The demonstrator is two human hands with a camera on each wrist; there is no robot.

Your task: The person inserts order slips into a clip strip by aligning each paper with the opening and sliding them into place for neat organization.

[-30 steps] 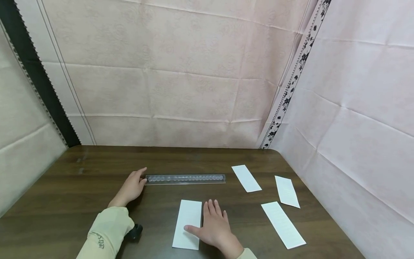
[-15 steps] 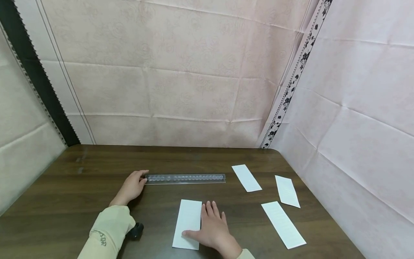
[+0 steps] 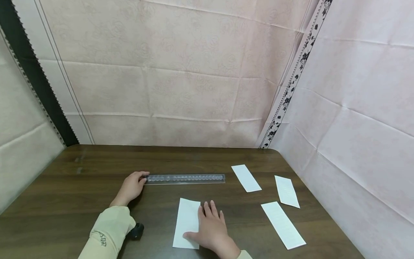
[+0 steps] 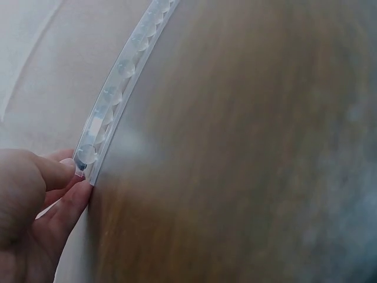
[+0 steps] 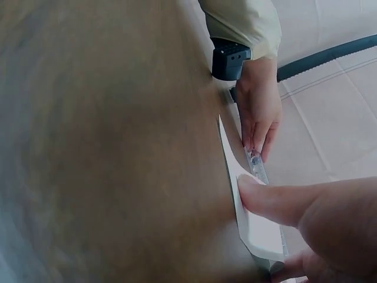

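Observation:
At its left end my left hand (image 3: pixel 130 188) pinches a long clear plastic strip (image 3: pixel 185 179), shaped like a ruler, with a row of round shapes along it. In the left wrist view the thumb (image 4: pixel 62 171) lies on one side of the strip's end, fingers on the other. My right hand (image 3: pixel 212 230) is at a white paper slip (image 3: pixel 187 223) in front, its thumb over the face and its fingers along the right edge. The right wrist view shows the slip bowed, with the thumb (image 5: pixel 259 197) on it and a fingertip at its far edge.
To the right on the brown wooden table (image 3: pixel 81 201) lie three more white slips: an upper one (image 3: pixel 246 178), one by the right edge (image 3: pixel 287 191) and a longer one (image 3: pixel 283 225). A pale cloth (image 3: pixel 194 90) hangs behind the table.
The paper slip under my right hand has shifted slightly left and away from me, and its top edge now curves. The left hand's index finger has come down onto the strip's end.

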